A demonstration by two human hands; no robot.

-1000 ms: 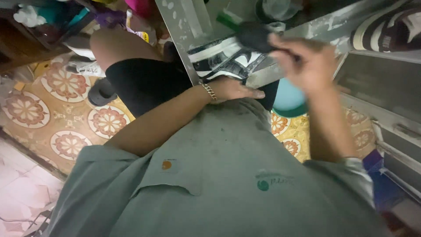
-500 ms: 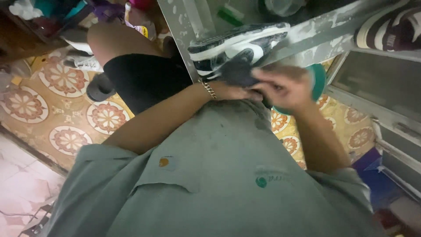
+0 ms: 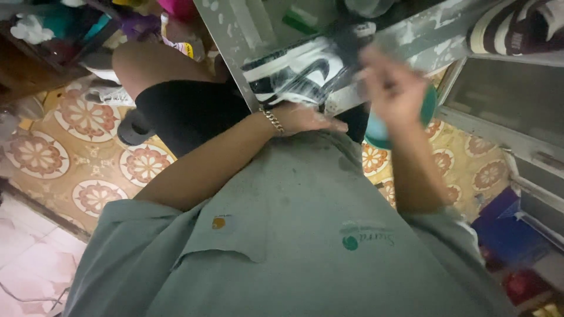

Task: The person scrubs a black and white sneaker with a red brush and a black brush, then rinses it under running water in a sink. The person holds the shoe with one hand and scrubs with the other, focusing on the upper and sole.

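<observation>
Blurred: right hand (image 3: 392, 88), grip unreadable, dark thing against the sneaker (image 3: 299, 73)
Left hand (image 3: 305, 117): under the black-and-white sneaker, fingers flat, propping it
Cut off: striped shoe (image 3: 517, 26), top right

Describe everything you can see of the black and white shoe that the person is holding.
The shoe is a low sneaker with black and white panels and a white sole edge, and it looks like leather. It lies on its side against the grey metal table edge. The left hand supports it from below. The blurred right hand holds something dark against its upper end. Its details are smeared by motion.
</observation>
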